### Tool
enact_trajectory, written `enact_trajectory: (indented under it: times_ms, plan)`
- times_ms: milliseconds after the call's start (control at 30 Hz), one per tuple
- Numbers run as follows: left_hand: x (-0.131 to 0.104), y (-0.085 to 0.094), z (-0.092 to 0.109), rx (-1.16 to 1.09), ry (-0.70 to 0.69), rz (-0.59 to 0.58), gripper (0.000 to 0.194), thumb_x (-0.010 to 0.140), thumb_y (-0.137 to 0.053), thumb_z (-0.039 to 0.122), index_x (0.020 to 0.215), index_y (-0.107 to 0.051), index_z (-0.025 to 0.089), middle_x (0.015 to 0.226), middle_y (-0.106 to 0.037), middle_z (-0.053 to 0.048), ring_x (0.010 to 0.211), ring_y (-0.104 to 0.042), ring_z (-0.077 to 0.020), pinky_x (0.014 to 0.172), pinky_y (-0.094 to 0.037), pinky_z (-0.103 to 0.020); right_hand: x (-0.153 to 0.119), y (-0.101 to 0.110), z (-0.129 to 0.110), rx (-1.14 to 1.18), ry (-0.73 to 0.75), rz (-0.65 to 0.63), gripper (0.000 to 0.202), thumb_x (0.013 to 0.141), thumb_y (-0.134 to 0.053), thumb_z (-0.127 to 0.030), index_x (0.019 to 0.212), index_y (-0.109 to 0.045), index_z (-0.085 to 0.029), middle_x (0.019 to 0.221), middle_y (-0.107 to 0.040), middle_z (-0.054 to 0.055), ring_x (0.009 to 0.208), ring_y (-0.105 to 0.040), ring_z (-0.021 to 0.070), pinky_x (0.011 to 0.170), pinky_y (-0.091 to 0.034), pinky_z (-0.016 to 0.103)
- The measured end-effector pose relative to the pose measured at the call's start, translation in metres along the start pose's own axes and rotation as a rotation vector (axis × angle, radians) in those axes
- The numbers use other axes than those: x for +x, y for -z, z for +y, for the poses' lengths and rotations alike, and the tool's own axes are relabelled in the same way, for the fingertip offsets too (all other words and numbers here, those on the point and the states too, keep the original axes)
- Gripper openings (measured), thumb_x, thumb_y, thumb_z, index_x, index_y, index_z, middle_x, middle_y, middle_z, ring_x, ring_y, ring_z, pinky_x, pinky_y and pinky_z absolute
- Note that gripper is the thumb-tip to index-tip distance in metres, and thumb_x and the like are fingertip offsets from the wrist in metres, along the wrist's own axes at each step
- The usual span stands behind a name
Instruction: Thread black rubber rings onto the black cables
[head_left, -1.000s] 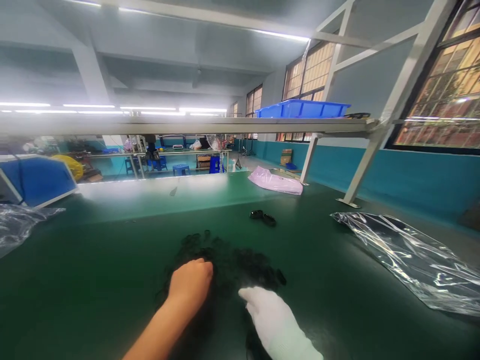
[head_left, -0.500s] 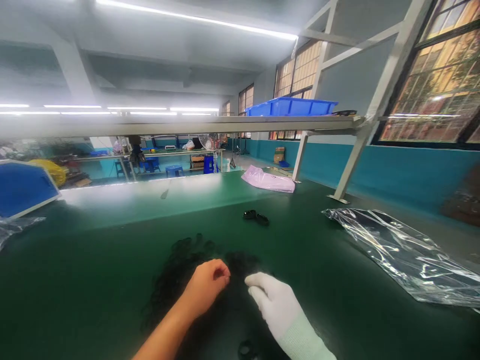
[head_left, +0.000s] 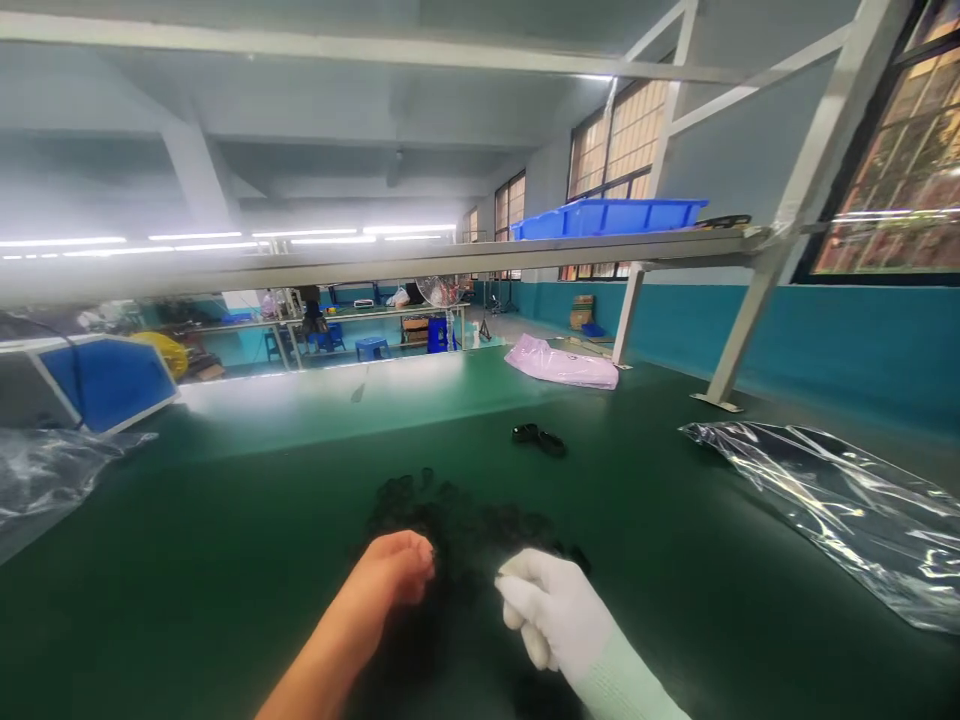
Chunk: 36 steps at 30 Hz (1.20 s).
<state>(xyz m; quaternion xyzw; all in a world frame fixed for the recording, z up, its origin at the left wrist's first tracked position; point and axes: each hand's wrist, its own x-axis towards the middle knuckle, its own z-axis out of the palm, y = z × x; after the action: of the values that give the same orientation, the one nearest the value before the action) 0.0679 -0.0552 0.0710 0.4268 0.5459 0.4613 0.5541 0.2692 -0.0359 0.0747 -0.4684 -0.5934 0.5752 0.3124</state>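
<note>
A loose pile of small black ring-like pieces (head_left: 405,500), blurred, lies on the green table in front of me. My left hand (head_left: 394,572), bare, is at the pile's left side with its fingers curled closed; what they hold, if anything, is hidden. Opposite it, my right hand (head_left: 551,605) wears a white glove and pinches thumb against fingers. Anything between those fingertips is too small to name. Two black ring-like pieces (head_left: 538,439) lie apart, beyond the pile.
Clear plastic sheeting (head_left: 832,510) lies at the right, more clear plastic (head_left: 60,480) at the left. A pink plastic bag (head_left: 562,364) rests at the table's far side. Above runs a shelf rail (head_left: 450,262) bearing a blue tray (head_left: 611,217). A blue-sided box (head_left: 109,380) stands at left.
My view has turned slightly left, so the scene sits further right. My left hand has drawn away from the right one, and the right hand's fingers have curled into a tighter pinch.
</note>
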Motion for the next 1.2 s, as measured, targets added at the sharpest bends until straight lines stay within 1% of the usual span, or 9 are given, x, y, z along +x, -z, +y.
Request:
enact_trajectory:
  times_ms: [233, 333, 467, 533, 600, 800, 867, 1067, 1200]
  plan:
    - [-0.017, 0.021, 0.006, 0.078, 0.002, 0.033, 0.018, 0.062, -0.053, 0.034, 0.067, -0.047, 0.017, 0.064, -0.048, 0.002, 0.054, -0.044, -0.0087, 0.056, -0.040, -0.022, -0.003, -0.022, 0.000, -0.198, 0.056, -0.024, 0.013, 0.071, -0.043, -0.021, 0.068, -0.055, -0.018, 0.053, -0.054, -0.003, 0.034, -0.036, 0.0057, 0.040, -0.025, 0.021]
    - [-0.017, 0.030, 0.000, 0.281, 0.000, 0.089, 0.014, 0.064, -0.050, 0.031, 0.066, -0.050, 0.017, 0.064, -0.051, 0.001, 0.055, -0.046, -0.0104, 0.056, -0.039, -0.023, -0.005, -0.027, 0.010, -0.436, 0.101, -0.014, 0.019, 0.072, -0.045, -0.021, 0.074, -0.064, -0.021, 0.062, -0.060, 0.000, 0.052, -0.052, 0.0122, 0.051, -0.037, 0.023]
    - [-0.013, 0.040, -0.006, 0.679, -0.039, 0.242, 0.008, 0.068, -0.055, 0.025, 0.070, -0.060, 0.020, 0.070, -0.059, -0.002, 0.067, -0.051, -0.0169, 0.059, -0.033, -0.025, -0.005, -0.006, 0.010, -0.532, 0.047, 0.036, 0.027, 0.075, -0.047, -0.025, 0.094, -0.068, -0.023, 0.080, -0.068, 0.003, 0.075, -0.061, 0.0190, 0.068, -0.044, 0.028]
    - [-0.010, 0.036, -0.005, 0.860, -0.094, 0.299, 0.013, 0.075, -0.051, 0.023, 0.079, -0.064, 0.024, 0.081, -0.062, -0.003, 0.076, -0.053, -0.0196, 0.062, -0.031, -0.027, -0.004, 0.008, 0.003, -0.515, 0.016, 0.082, 0.030, 0.079, -0.044, -0.027, 0.100, -0.066, -0.023, 0.085, -0.068, 0.004, 0.080, -0.062, 0.0194, 0.072, -0.045, 0.029]
    - [-0.003, 0.022, -0.003, 0.998, -0.170, 0.279, 0.017, 0.079, -0.048, 0.020, 0.083, -0.064, 0.026, 0.086, -0.063, -0.002, 0.080, -0.054, -0.0196, 0.065, -0.032, -0.027, -0.003, 0.017, -0.003, -0.495, 0.014, 0.130, 0.031, 0.081, -0.042, -0.028, 0.103, -0.064, -0.023, 0.089, -0.068, 0.003, 0.084, -0.062, 0.0193, 0.076, -0.045, 0.030]
    - [0.025, -0.030, -0.011, 1.277, -0.397, -0.010, 0.019, 0.074, -0.054, 0.010, 0.081, -0.064, 0.023, 0.092, -0.063, -0.002, 0.090, -0.055, -0.0206, 0.077, -0.034, -0.030, 0.002, 0.018, 0.001, -0.480, 0.063, 0.158, 0.027, 0.080, -0.043, -0.028, 0.095, -0.065, -0.022, 0.077, -0.068, 0.002, 0.072, -0.062, 0.0179, 0.067, -0.045, 0.029]
    - [0.031, -0.032, -0.013, 1.331, -0.422, -0.055, 0.018, 0.076, -0.052, 0.009, 0.079, -0.064, 0.022, 0.090, -0.062, -0.003, 0.090, -0.055, -0.0208, 0.079, -0.034, -0.031, 0.003, 0.023, 0.004, -0.464, 0.053, 0.175, 0.028, 0.080, -0.043, -0.029, 0.096, -0.064, -0.021, 0.076, -0.068, 0.002, 0.070, -0.062, 0.0180, 0.063, -0.045, 0.028]
    - [0.029, -0.012, 0.003, 1.412, -0.381, -0.032, 0.018, 0.078, -0.050, 0.011, 0.072, -0.063, 0.021, 0.084, -0.062, -0.003, 0.085, -0.057, -0.0206, 0.073, -0.035, -0.031, 0.005, 0.047, 0.003, -0.413, 0.019, 0.240, 0.028, 0.080, -0.046, -0.034, 0.098, -0.064, -0.021, 0.083, -0.069, 0.003, 0.074, -0.063, 0.0184, 0.063, -0.046, 0.028]
    - [0.036, -0.033, 0.003, 1.436, -0.417, -0.020, 0.018, 0.081, -0.049, 0.013, 0.079, -0.065, 0.022, 0.086, -0.063, -0.005, 0.088, -0.057, -0.0228, 0.075, -0.035, -0.034, 0.009, 0.044, -0.005, -0.438, 0.098, 0.252, 0.026, 0.082, -0.045, -0.032, 0.097, -0.064, -0.021, 0.081, -0.068, 0.001, 0.072, -0.062, 0.0167, 0.068, -0.045, 0.028]
